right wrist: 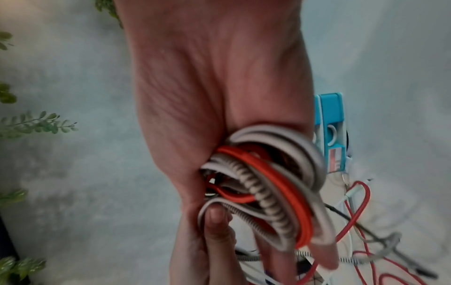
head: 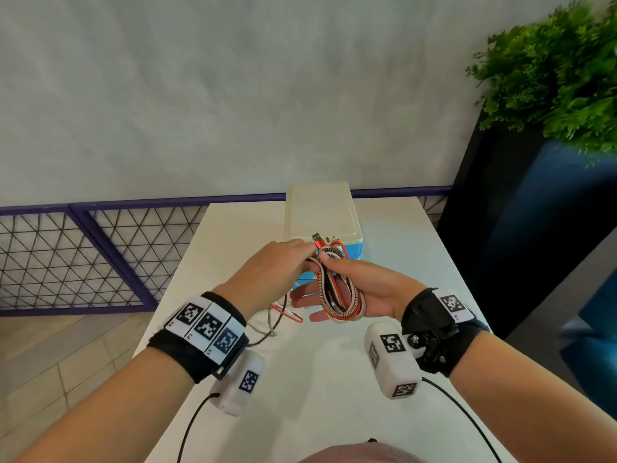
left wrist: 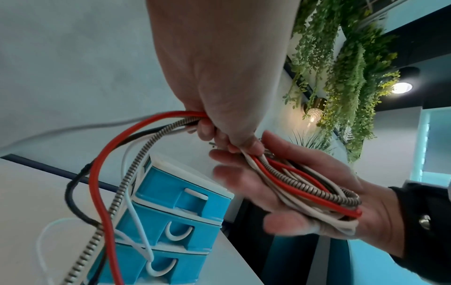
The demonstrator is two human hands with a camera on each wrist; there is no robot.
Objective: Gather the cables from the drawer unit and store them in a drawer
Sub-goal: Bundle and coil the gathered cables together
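Observation:
A bundle of cables (head: 340,295), red, white, black and spiral-wrapped, lies coiled across the upturned palm of my right hand (head: 314,287), whose thumb presses over it. My left hand (head: 290,259) grips the same strands at the top of the coil, by a red USB plug (head: 317,238). In the left wrist view the cables (left wrist: 305,189) run from my left hand (left wrist: 219,86) into my right hand (left wrist: 288,221). Loose tails (head: 283,315) hang down onto the table. Just behind stands the drawer unit (head: 320,212), with a cream top and blue drawers (left wrist: 180,212), all closed.
The white table (head: 334,379) carries the unit at its far end. A purple mesh railing (head: 83,255) runs behind on the left. A dark planter with a green plant (head: 551,78) stands at the right. Black leads trail from the wrist cameras.

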